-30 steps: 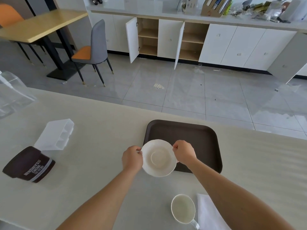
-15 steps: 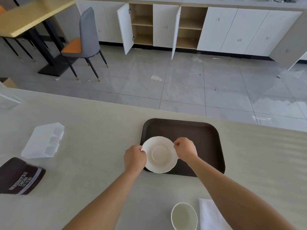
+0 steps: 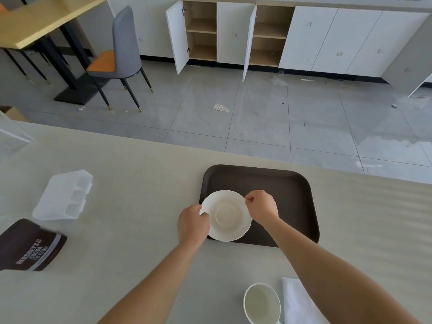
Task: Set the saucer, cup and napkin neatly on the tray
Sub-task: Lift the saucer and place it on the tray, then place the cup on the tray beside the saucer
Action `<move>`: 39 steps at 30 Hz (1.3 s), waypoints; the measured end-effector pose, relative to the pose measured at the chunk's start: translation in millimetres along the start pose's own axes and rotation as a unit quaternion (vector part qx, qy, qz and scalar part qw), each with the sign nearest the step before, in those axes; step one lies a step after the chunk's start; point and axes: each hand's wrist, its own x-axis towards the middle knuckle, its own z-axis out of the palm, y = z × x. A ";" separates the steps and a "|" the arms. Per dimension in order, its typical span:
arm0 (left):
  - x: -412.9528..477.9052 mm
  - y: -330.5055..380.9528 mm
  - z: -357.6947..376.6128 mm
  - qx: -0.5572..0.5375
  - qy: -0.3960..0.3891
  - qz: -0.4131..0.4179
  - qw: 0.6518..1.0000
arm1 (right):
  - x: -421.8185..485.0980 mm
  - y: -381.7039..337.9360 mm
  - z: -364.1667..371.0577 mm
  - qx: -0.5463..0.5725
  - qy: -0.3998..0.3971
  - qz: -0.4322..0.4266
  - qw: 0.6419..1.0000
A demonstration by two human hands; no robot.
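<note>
A white saucer with a wavy rim is over the near-left part of the dark brown tray, its near edge reaching just past the tray's front rim. My left hand pinches the saucer's left rim and my right hand pinches its upper right rim. Whether the saucer rests on the tray or hovers just above it I cannot tell. A white cup stands upright on the counter near the bottom edge, with a white napkin lying beside it on the right, partly under my right forearm.
A clear plastic divided box and a dark Hershey's cocoa pouch lie on the pale counter at the left. A transparent container sits at the far left edge. Beyond the counter's far edge is tiled floor, a chair and open cabinets.
Both hands carried the saucer forward and down, further over the tray's near-left area. The camera tilted down, so the cup and napkin sit lower in view.
</note>
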 end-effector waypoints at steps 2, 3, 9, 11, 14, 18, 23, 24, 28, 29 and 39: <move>-1.5 1.6 -2.9 -0.020 0.011 -0.009 1.000 | -0.7 1.1 0.2 0.002 -0.002 -0.001 1.000; -2.7 1.9 -4.6 -0.030 0.012 -0.015 0.999 | -1.3 2.0 0.2 0.004 -0.005 -0.003 1.000; -10.1 -17.0 -14.1 -0.048 -0.018 0.026 0.998 | -15.9 18.0 -10.5 0.091 -0.005 -0.005 0.996; -12.5 -37.9 -18.2 0.026 0.013 0.058 0.998 | -31.3 30.1 -19.1 0.108 0.010 -0.010 0.994; -15.1 -79.7 -18.6 0.197 0.047 0.106 0.974 | -66.2 50.8 -30.3 0.142 0.018 0.000 0.990; -19.4 -118.5 -6.5 0.351 0.012 0.117 0.929 | -120.2 72.9 -36.3 0.150 0.009 0.006 0.989; -18.6 -130.5 11.6 0.361 0.009 0.119 0.925 | -172.2 94.7 -34.4 0.092 -0.018 0.004 0.996; -18.7 -133.4 13.3 0.361 0.015 0.123 0.924 | -180.5 98.5 -33.6 0.086 -0.025 0.009 0.996; -17.6 -139.6 18.1 0.375 0.037 0.121 0.918 | -208.9 109.7 -30.0 0.055 -0.037 0.012 0.998; -17.0 -139.6 19.1 0.378 0.041 0.120 0.917 | -214.1 112.4 -28.8 0.048 -0.042 0.010 0.998; -17.6 -139.6 21.3 0.353 0.076 0.131 0.923 | -232.3 119.3 -11.1 -0.026 -0.072 -0.041 0.996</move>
